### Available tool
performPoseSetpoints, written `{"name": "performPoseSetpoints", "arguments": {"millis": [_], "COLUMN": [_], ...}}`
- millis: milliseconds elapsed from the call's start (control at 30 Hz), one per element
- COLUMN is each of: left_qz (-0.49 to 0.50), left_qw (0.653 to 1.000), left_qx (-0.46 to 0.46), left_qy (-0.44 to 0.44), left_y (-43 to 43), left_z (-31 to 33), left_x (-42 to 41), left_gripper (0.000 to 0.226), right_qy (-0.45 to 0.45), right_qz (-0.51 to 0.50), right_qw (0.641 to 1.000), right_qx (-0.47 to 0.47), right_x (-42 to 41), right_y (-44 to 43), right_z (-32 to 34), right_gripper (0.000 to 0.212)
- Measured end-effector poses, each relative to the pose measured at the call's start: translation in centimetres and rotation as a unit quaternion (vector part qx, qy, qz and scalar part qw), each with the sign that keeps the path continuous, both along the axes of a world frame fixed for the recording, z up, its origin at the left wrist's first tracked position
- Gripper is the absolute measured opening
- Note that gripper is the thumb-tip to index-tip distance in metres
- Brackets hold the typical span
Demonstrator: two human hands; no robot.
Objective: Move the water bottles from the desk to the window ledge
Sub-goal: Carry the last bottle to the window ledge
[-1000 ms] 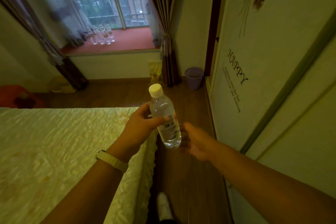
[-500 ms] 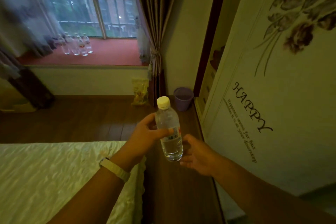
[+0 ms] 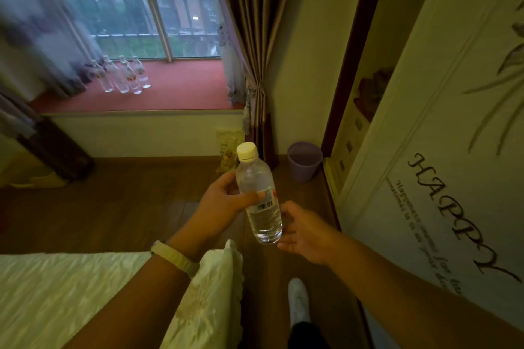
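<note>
the left hand (image 3: 219, 207) was closed around a clear water bottle (image 3: 259, 198), thumb across the front of its label and fingers curled behind, holding it nearly upright with its white cap (image 3: 247, 151) at the top and leaning slightly away. the bottle hung in the air above the wooden floor (image 3: 119, 207), just past the corner of the bed (image 3: 85, 292), whose pale quilted cover filled the lower left. a light band (image 3: 174, 258) sat on the left wrist. the right hand (image 3: 304, 232) was open and loosely cupped, fingers relaxed, just beside the base of the bottle on its right; whether its fingertips touched the plastic could not be told, and it gripped nothing.

ahead, four more bottles (image 3: 122, 76) stood upright in a close cluster on the red window ledge (image 3: 184, 88), toward its left end and nearer the glass than the front edge, by the sheer curtain (image 3: 34, 37). a tied brown curtain (image 3: 252, 37) hung at the ledge's right end. below it on the floor stood a yellow bag (image 3: 228, 147) and a purple bin (image 3: 304, 160) near the wall corner. a white wardrobe door (image 3: 425, 150) lettered "happy" ran along the right. one white sock (image 3: 297, 300) showed on the floor below the hands.
</note>
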State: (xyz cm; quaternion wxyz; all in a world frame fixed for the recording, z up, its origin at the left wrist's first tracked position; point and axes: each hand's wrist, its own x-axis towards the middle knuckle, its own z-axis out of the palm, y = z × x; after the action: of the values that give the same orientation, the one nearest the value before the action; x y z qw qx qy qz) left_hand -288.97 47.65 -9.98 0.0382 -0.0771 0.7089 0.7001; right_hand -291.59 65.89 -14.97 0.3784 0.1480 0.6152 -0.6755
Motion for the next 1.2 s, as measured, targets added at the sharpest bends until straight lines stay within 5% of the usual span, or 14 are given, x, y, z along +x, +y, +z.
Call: {"name": "performPoseSetpoints", "arguments": {"millis": [700,1200], "left_qz": [0.136,0.19], "left_qw": [0.991,0.98], "left_qx": [0.009,0.051], "left_qy": [-0.009,-0.006], "left_y": [-6.3,-27.3], "left_z": [1.8,-2.5], "left_x": [-31.1,-47.2], "left_gripper": [0.068,0.049], "right_qy": [-0.025,-0.023], "right_qz": [0.129,0.182], "right_qw": [0.991,0.983], "right_qx": [-0.029,0.027], "right_x": [-36.8,-54.9], "right_y": [-8.1,-30.0], "right_z": [0.2,-3.5], "right_gripper": [0.026,0.037]}}
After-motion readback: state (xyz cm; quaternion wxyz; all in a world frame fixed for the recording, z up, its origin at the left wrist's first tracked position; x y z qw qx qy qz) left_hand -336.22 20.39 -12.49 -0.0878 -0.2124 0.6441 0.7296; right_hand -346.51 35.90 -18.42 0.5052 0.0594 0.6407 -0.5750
